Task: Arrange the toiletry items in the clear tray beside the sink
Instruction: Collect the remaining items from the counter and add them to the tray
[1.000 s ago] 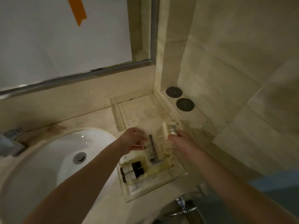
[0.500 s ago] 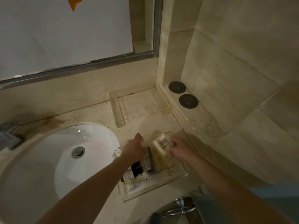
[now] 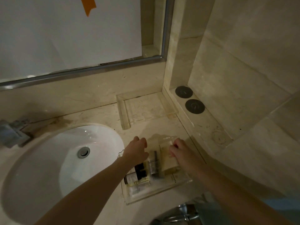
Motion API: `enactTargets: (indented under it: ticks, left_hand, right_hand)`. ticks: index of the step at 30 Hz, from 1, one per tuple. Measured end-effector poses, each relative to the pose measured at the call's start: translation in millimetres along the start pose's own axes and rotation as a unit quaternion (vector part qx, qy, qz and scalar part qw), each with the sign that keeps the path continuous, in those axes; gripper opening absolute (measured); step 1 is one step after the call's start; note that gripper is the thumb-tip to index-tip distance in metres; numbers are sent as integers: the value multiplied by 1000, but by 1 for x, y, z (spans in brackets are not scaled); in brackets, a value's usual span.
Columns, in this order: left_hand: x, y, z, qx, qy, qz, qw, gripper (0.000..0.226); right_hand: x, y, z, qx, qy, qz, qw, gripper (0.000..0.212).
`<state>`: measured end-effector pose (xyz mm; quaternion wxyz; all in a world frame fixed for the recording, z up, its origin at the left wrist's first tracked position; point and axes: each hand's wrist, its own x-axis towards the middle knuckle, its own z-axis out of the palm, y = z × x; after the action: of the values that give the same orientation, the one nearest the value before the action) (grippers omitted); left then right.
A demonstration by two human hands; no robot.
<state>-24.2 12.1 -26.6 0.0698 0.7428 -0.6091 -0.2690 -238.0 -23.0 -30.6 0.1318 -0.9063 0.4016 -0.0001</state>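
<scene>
The clear rectangular plastic tray (image 3: 164,190) is set on the beige marble tabletop (image 3: 97,116), just beside the white oval sink (image 3: 53,159), so that its contents can be reached by both hands. Small dark-capped bottles (image 3: 138,176) are laid on their sides at its near left, probably to keep them from toppling. A pale cream rectangular packet (image 3: 168,159) is held down at the tray's far right by the right hand (image 3: 181,153), fingers curled over its top edge, presumably while it is seated flat. The left hand (image 3: 136,151) is bent at the wrist over the tray's far left, fingers folded under; whether anything is gripped cannot be told.
</scene>
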Motion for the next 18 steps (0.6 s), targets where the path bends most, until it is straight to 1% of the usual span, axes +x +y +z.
enactTargets:
  ticks: [2,4,5,6,7,8,9,10,11,12,14,16,18]
  left_hand:
    - [-2,-5,1,9,-2,0,1000,32]
    - [-4,-9,2,13,5,7,1000,31]
    - [-5,-11,2,14,11,12,1000,30]
    - [-6,-12,2,13,18,16,1000,30]
    - [-7,-14,2,13,27,21,999,29]
    - [-8,-15,1,14,37,24,999,28]
    - [-9,-17,0,14,48,27,998,27]
    - [-11,-19,-1,15,60,27,998,26]
    - [-12,-21,-3,16,74,25,997,26]
    - [-14,-23,-4,13,88,20,996,26]
    - [-18,-30,-6,5,122,3,992,27]
    - [-23,-39,-7,-8,156,-26,987,29]
    - [-28,-48,-8,-26,174,-64,982,32]
  right_hand:
    - [2,5,3,-15,45,-20,999,20]
    - [4,7,5,-5,51,-23,998,21]
    - [4,8,4,25,38,-1,999,18]
    - [3,9,2,49,21,43,998,13]
    - [2,13,0,57,2,50,997,14]
    - [0,14,1,70,-29,53,996,26]
    - [0,16,6,40,-31,38,998,33]
    - [1,17,8,50,-54,50,996,30]
    - [2,16,6,7,-41,25,999,26]
    - [2,18,7,-20,-19,-11,1000,29]
    - [-1,18,2,-50,-22,-56,997,31]
    - [-8,23,-7,-81,-24,-63,994,36]
    - [-13,31,-11,-104,-19,-31,994,43]
